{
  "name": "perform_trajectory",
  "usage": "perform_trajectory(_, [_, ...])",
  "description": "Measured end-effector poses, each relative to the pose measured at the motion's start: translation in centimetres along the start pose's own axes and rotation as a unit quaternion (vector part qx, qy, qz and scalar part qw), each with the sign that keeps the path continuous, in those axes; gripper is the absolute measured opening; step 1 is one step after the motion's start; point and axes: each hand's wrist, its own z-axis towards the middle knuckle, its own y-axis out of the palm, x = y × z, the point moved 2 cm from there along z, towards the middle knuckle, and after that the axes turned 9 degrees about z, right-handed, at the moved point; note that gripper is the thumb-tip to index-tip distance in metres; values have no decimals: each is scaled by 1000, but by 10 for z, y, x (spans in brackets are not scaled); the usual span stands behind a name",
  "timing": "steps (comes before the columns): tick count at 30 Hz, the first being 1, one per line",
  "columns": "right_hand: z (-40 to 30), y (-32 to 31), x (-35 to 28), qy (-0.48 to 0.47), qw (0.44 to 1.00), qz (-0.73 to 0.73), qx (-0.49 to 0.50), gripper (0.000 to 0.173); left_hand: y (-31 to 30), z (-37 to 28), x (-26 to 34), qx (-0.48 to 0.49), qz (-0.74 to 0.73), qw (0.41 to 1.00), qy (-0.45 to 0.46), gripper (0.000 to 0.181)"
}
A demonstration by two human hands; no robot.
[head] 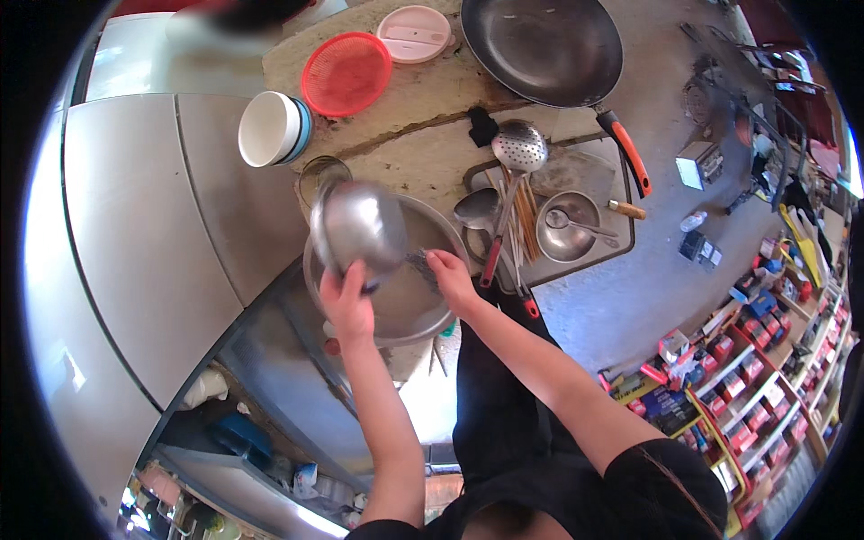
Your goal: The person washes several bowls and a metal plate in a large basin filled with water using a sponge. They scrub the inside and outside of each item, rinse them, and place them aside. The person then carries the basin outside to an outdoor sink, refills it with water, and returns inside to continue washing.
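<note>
My left hand (349,297) grips the rim of a shiny steel bowl (372,223), tilted with its rounded underside showing. In my right hand (449,280) is a grey scouring pad (422,266), pinched between thumb and fingers and apart from the bowl. Both hands are over a wide metal basin (412,307) of cloudy water. A clear glass (317,177) is beside the basin's far rim, partly hidden by the bowl.
A tray (567,273) holds chopsticks (523,216), a skimmer (520,145), a ladle (478,206) and a small steel bowl (574,246). Beyond are a wok (543,50), a red strainer basket (345,74), a pink lid (414,34) and stacked bowls (270,128). A refrigerator (128,223) borders the left.
</note>
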Motion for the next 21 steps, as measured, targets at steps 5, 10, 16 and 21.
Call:
perform_trajectory(5, [-5,5,-18,16,1000,-10,-10,26,105,74,46,-159,434,859,220,11])
perform_trajectory(10, [-1,2,-8,1,997,-74,-10,26,134,126,-16,-156,549,728,381,14])
perform_trajectory(16, [19,-3,11,-208,925,-305,-90,25,128,100,-46,-121,631,683,349,32])
perform_trajectory(21, [40,-2,21,-443,615,-595,-268,32,82,41,-26,11,479,840,256,45])
